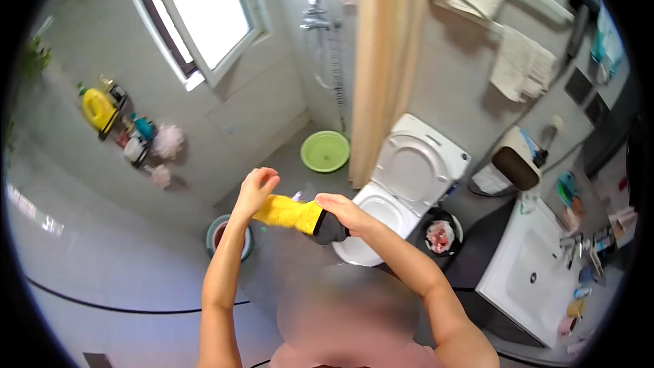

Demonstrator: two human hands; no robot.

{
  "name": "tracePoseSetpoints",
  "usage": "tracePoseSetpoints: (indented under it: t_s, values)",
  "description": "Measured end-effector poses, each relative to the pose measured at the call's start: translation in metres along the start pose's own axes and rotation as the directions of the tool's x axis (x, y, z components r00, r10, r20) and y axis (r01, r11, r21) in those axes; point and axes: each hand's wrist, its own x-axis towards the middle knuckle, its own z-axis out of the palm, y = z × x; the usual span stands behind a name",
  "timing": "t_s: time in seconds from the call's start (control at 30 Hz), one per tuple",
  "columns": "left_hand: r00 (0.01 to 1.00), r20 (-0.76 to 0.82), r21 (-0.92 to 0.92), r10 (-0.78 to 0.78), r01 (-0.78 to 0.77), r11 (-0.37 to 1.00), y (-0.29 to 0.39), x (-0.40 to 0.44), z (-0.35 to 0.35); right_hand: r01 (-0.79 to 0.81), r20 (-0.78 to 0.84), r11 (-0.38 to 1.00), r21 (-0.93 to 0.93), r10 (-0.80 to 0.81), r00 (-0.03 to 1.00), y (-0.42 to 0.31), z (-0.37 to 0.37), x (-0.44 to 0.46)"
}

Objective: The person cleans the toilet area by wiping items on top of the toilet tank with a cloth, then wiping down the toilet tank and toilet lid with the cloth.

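No lettering, number or sign is reading clearly. The yellow bottle (99,109) on the wall (231,109) is appearing too small for any print, and the containers (583,292) along the washbasin's (524,259) right edge are blurring likewise.

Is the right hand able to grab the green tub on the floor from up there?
Probably not now: the right hand is holding the yellow thing above the floor. Nothing covers the green tub, though, so bending might work.
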Motion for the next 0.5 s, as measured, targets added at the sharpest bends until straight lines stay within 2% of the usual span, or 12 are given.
tracePoseSetpoints:
  t_s: [0.07,0.1,0.13,0.17,0.2,0.23,0.3,0.33,0.37,0.4,0.43,0.5]
  values:
    - [0.973,-0.228,-0.359,-0.041,-0.044,0.932,0.021,0.021,0.02,0.065,-0.417,0.905,0.42,0.129,0.899,-0.021,0.003,-0.013]
    - [0.974,-0.221,-0.38,-0.039,-0.049,0.923,0.084,0.028,0.086,0.122,-0.602,0.837,0.534,0.274,0.75,-0.044,-0.054,-0.077]
    - [0.997,-0.025,-0.53,-0.07,0.046,0.847,0.103,0.023,0.085,0.239,-0.671,0.798,0.553,0.257,0.695,-0.042,-0.064,-0.086]
    - [0.984,0.163,-0.695,-0.066,0.162,0.701,0.133,0.022,0.11,0.328,-0.758,0.793,0.513,0.239,0.607,-0.051,-0.092,-0.115]
    - [0.964,0.265,-0.676,0.022,0.17,0.717,0.152,0.021,0.117,0.355,-0.77,0.798,0.487,0.201,0.606,-0.039,-0.105,-0.118]
    - [0.895,0.44,-0.621,0.071,0.246,0.745,0.17,0.017,0.123,0.281,-0.702,0.813,0.51,0.205,0.682,-0.025,-0.114,-0.123]
    - [0.726,0.656,-0.526,0.206,0.244,0.814,0.194,0.016,0.171,0.169,-0.678,0.919,0.356,0.13,0.724,-0.029,-0.128,-0.163]
    - [0.675,0.709,-0.369,0.204,0.109,0.923,0.195,0.018,0.192,0.158,-0.604,0.89,0.427,0.151,0.782,-0.029,-0.14,-0.177]
    - [0.632,0.751,-0.215,0.191,-0.039,0.976,0.198,0.018,0.219,0.147,-0.609,0.894,0.423,0.161,0.777,-0.034,-0.151,-0.193]
    - [0.687,0.707,-0.218,0.168,-0.014,0.976,0.198,0.01,0.242,0.138,-0.577,0.874,0.465,0.18,0.797,-0.046,-0.153,-0.204]
    - [0.66,0.67,-0.357,0.342,-0.117,0.927,0.204,0.009,0.262,0.13,-0.54,0.852,0.507,0.197,0.818,-0.058,-0.155,-0.212]
    - [0.657,0.708,-0.459,0.259,0.149,0.876,0.222,0.0,0.29,0.127,-0.549,0.867,0.482,0.185,0.815,-0.069,-0.163,-0.225]
